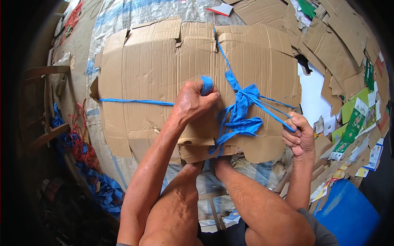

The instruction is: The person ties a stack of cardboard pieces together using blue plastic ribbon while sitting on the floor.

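Note:
A flattened stack of brown cardboard lies before my feet. Blue plastic strapping runs across it from the left edge and also down from its far edge. The strips meet in a loose, knotted bunch right of the middle. My left hand is closed above the middle of the cardboard, with a short blue end sticking up from its fist. Over the right side, my right hand grips blue strands that stretch taut from the bunch.
Torn cardboard and printed cartons are heaped on the right, near a blue sheet-like object. A wooden chair frame stands at the left, beside red netting-like string and crumpled blue plastic. A white-and-blue tarp lies underneath.

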`<state>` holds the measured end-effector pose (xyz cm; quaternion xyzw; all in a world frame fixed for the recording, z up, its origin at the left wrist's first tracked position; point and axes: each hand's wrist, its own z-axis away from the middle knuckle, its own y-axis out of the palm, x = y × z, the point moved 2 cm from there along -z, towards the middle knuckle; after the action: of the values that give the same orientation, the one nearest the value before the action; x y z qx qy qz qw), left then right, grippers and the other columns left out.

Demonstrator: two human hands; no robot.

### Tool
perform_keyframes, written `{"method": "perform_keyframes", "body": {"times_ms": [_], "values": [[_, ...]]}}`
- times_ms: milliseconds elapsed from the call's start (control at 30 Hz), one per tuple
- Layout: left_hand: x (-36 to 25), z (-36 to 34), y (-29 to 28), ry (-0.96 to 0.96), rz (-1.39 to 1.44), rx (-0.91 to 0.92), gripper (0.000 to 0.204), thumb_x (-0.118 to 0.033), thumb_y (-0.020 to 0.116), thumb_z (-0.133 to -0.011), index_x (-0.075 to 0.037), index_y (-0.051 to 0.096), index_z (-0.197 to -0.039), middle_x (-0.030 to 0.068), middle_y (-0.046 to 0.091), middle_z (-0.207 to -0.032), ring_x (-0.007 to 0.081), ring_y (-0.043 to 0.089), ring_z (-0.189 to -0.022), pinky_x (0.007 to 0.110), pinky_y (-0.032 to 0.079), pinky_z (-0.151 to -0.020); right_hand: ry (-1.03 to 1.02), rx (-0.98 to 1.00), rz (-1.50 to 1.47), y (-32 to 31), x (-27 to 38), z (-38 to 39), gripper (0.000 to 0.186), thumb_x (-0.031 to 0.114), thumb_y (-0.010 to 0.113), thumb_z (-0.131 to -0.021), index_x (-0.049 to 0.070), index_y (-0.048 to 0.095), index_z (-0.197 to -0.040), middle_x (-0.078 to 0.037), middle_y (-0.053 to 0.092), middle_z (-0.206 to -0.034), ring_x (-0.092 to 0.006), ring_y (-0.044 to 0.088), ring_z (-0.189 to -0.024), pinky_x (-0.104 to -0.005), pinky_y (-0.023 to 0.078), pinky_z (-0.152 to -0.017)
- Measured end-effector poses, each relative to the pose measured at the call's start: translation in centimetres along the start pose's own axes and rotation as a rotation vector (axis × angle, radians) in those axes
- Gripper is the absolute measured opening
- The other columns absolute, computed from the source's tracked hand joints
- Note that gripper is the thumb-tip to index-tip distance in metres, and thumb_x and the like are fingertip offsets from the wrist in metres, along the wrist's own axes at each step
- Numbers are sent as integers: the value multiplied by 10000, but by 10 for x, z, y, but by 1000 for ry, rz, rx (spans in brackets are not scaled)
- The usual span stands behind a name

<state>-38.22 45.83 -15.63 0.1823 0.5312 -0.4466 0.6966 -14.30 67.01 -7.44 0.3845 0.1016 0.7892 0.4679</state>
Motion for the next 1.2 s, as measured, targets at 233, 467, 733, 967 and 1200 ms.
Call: {"method": "perform_keyframes", "body": {"times_ms": [233,467,733,967,1200], "values": [[-7,8,4,84,51,54,133,-97,710,-869,-30,723,-984,-78,508,-656,21,477,-651,224,423,-584,-6,64,242,72,-6,7,298,179,596,-931,96,464,-677,48,385,-557,-23,282,-408,-217,203,-357],[-13,30,13,126,209,193,204,-15,671,-913,-35,709,-1113,-60,624,-846,20,514,-771,202,471,-695,-183,348,789,155,-50,-18,306,146,647,-926,25,513,-679,28,432,-612,-59,400,-615,-287,360,-534],[-8,34,14,256,292,121,163,-59,659,-938,-22,733,-1079,26,712,-867,74,610,-817,255,521,-736,53,661,607,166,-61,-10,362,202,653,-942,17,497,-673,7,421,-587,-69,397,-596,-302,370,-534],[-7,39,9,176,236,60,194,-160,633,-987,0,741,-1013,-10,584,-749,76,581,-756,243,478,-674,-107,484,1060,127,-34,-13,78,87,662,-916,10,650,-913,-45,573,-731,-108,563,-695,-284,451,-624],[-14,42,3,218,274,20,220,-203,658,-975,-2,743,-1003,-26,548,-714,68,500,-672,239,422,-605,-1082,135,1497,113,-51,-77,212,-37,627,-794,15,638,-999,-162,593,-970,-343,609,-897,-415,491,-819]]}}
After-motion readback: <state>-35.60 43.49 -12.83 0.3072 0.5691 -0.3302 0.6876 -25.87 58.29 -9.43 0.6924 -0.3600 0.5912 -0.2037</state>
